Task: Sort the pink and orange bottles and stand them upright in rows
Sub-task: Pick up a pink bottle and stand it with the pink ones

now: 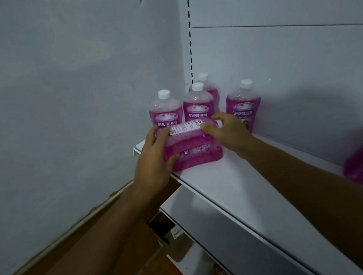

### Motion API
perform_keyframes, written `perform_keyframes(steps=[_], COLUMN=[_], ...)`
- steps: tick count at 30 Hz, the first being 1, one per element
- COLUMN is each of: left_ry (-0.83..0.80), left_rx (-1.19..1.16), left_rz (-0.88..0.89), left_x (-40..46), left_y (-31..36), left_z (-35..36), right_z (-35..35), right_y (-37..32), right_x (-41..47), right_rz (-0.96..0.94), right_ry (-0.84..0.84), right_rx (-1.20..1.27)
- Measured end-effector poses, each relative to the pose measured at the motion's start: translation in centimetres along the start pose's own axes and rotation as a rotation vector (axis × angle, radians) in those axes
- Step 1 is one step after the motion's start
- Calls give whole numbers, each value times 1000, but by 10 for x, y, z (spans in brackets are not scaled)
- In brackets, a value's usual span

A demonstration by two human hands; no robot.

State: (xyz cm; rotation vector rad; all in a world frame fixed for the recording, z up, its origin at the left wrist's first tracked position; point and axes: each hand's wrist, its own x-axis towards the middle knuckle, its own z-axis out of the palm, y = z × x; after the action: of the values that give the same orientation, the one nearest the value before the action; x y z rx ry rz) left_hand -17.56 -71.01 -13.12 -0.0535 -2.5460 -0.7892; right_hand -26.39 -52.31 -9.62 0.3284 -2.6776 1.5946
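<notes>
Where the grey wall [69,101] meets the end of the white shelf [231,187], the left hand [154,159] grips the base end of a pink bottle lying on its side [187,137]; its fingers curl over the top edge and the thumb presses the bottle below. This bottle rests on top of a second lying bottle [200,157], which sits flat on the shelf near its front left corner. The upper bottle's label faces up and its neck points right, toward the right hand [228,130]. That hand grips the neck end, with the thumb laid along the label and the fingers curled over the cap, so the bottle spans the gap between the two hands.

Behind the hands, four pink bottles with white caps stand upright near the back panel [278,69]. The leftmost standing bottle [165,113] is just behind the left hand's fingers. Next to it stands a middle bottle [198,107], with another bottle [207,87] directly behind it in the corner. The fourth bottle [243,104] stands further right, partly hidden by the right hand.

At the far right edge, a blurred pink bottle [362,163] sits on the shelf, well apart from the hands; its pose cannot be told. Below the shelf, a lower shelf [201,210] and a cardboard box [166,232] show.
</notes>
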Motion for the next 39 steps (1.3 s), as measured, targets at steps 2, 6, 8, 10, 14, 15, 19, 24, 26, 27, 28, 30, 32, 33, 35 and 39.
perform_keyframes(steps=[2,6,8,10,14,15,19,24,26,27,28,30,32,33,35,39], left_ry=[21,91,89,48,-188,-256,-487,-634,-663,-675,-669,-669,-681,-685,-701,-690], left_rx=[18,-25,-134,-327,-778,-871,-1206,-1108,-1041,-1025,-999,-915,-859,-835,-818,-758], left_rz=[11,106,88,26,-57,-87,-236,-131,-77,-62,-43,23,73,90,102,170], left_x=[-2,-6,-3,2,14,16,28,37,37,36,36,36,36,36,39,54], left_y=[3,14,24,39,70,77,97,121,129,132,134,137,140,142,145,158], left_z=[2,5,6,7,23,31,72,108,118,123,127,134,142,145,153,171], right_z=[-2,-18,-33,-54,-99,-110,-150,-173,-173,-174,-176,-180,-184,-185,-187,-193], right_y=[2,-1,-4,-6,-9,-9,-3,5,8,9,9,11,12,13,14,13], right_x=[-1,-6,-11,-16,-30,-34,-51,-66,-70,-72,-74,-78,-83,-84,-86,-83], right_rz=[-23,-20,-21,-77,-138,-120,-56,15,-10,-24,-43,-60,-65,-68,-82,-99], right_ry=[56,175,260,339,228,178,168,374,440,455,442,372,324,323,338,336], right_rx=[5,35,104,162,273,291,81,-309,-407,-429,-424,-412,-471,-511,-581,-748])
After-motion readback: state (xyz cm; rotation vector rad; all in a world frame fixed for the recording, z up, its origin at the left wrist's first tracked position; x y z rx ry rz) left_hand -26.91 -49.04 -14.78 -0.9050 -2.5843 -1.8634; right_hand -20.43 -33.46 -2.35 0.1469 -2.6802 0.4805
